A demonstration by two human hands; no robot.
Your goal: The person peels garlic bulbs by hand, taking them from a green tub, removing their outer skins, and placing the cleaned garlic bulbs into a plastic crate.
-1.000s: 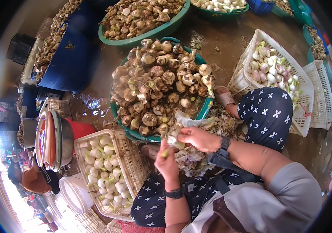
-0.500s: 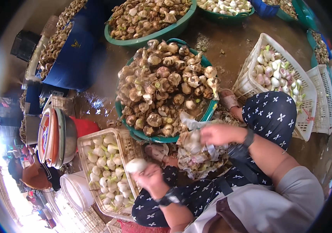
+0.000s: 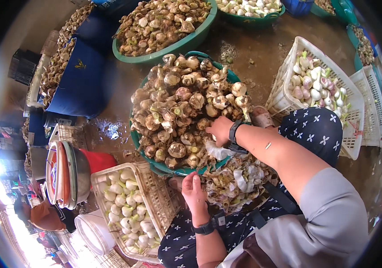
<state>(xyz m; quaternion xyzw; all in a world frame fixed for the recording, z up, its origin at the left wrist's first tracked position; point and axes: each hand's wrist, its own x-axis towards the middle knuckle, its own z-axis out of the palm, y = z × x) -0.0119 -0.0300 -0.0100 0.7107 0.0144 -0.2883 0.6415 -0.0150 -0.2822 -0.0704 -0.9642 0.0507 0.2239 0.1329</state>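
Note:
In front of me stands a green tub [image 3: 134, 134] heaped with brown, unpeeled garlic bulbs [image 3: 173, 111]. My right hand [image 3: 221, 131] reaches into its near right side, fingers bent down among the bulbs; what they grip is partly hidden. A whitish, thin sheet-like piece [image 3: 218, 151] lies right under that hand. My left hand [image 3: 194, 196] is raised at the tub's near edge, loosely curled, thumb apart, with no bulb in it. Between my legs lies a pile of papery garlic skins [image 3: 235, 183]. Left of it, a crate [image 3: 153, 187] holds peeled white bulbs [image 3: 126, 205].
On the right, a white crate [image 3: 284, 85] holds white and purplish garlic, with another crate [image 3: 371, 107] beside it. A larger green tub [image 3: 164, 54] of brown bulbs stands beyond. At left are a blue barrel [image 3: 77, 85], stacked basins [image 3: 68, 174] and a white bucket [image 3: 93, 232].
My left hand has let go of the white bulb and moved right, from the crate to the tub's edge. My right hand has moved from the skins up into the brown bulbs.

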